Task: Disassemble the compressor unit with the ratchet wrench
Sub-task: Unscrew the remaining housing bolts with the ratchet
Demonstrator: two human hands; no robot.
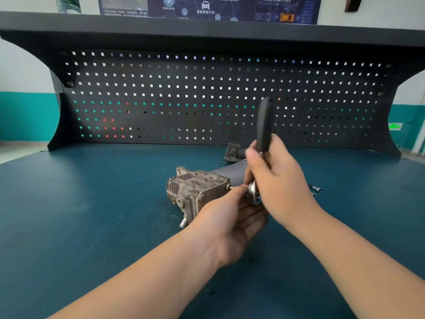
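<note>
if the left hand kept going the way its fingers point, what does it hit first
Likely the ratchet wrench head, right at the left hand fingers; the compressor unit sits just beside. Depth is unclear.

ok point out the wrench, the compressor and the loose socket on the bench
wrench [264, 125], head view, on the black handle above the right hand
compressor [195, 187], head view, on the ribbed metal housing at its left end
socket [315, 188], head view, on the small metal piece lying right of the hands
</note>
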